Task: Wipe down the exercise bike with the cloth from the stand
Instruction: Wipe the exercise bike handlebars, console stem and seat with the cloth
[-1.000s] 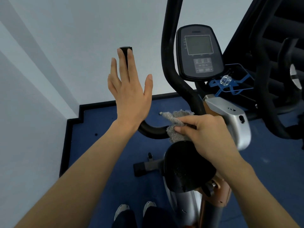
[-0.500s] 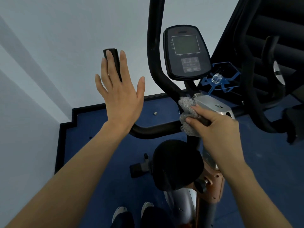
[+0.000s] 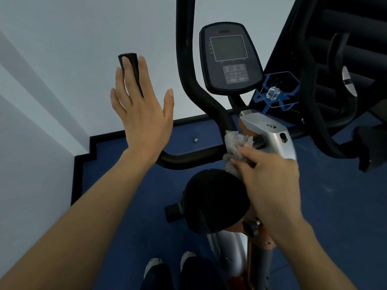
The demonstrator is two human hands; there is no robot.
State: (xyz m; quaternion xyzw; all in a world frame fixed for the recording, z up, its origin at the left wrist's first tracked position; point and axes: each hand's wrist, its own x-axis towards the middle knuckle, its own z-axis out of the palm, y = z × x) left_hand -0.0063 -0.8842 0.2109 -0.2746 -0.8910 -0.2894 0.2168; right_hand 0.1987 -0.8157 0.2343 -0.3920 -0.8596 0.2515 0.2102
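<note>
The exercise bike stands in front of me, with a black handlebar [image 3: 188,156], a console [image 3: 229,57], a silver frame cover [image 3: 270,135] and a black saddle [image 3: 213,201]. My right hand [image 3: 270,185] presses a grey fluffy cloth [image 3: 235,147] against the handlebar where it meets the central post, just left of the silver cover. My left hand [image 3: 142,114] is raised flat with its fingers spread, in front of the upright left grip [image 3: 130,65]. It holds nothing.
A white wall runs along the left and back, with a black skirting edge [image 3: 83,160] on the blue floor. A blue bottle cage [image 3: 276,93] sits right of the console. Dark equipment [image 3: 345,80] fills the right side. My shoes [image 3: 169,262] are below.
My right hand has slid the cloth along the handlebar from its lower left bend rightward to the central post. My left hand stays raised and flat.
</note>
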